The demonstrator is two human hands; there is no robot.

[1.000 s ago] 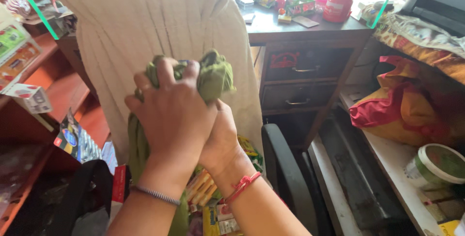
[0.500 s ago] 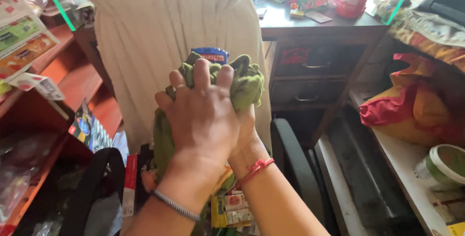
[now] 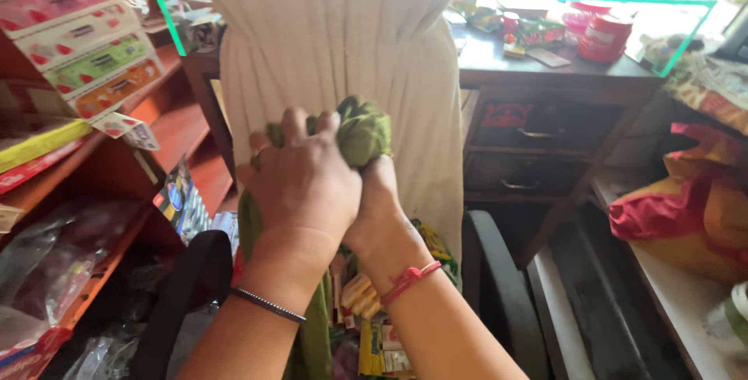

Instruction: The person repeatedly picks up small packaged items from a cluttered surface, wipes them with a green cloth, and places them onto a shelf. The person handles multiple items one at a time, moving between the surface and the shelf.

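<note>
Since half a second ago the view is sitting closer and lower on the hanging cream pleated cloth (image 3: 335, 45), and the blue-topped packet that was peeping above the bunched olive-green fabric bundle (image 3: 360, 134) is no longer showing, so the wrap is looking more closed. The left hand (image 3: 300, 185) is lying clenched over the bundle's top while the right hand (image 3: 380, 201) is gripping it from beneath, both pressed against the cream cloth. Room is being pinched between the red wooden shelves (image 3: 117, 162) on the left and the dark wooden drawer counter (image 3: 538, 138) on the right, with small colourful snack packets (image 3: 374, 333) crowding just below the wrists.
</note>
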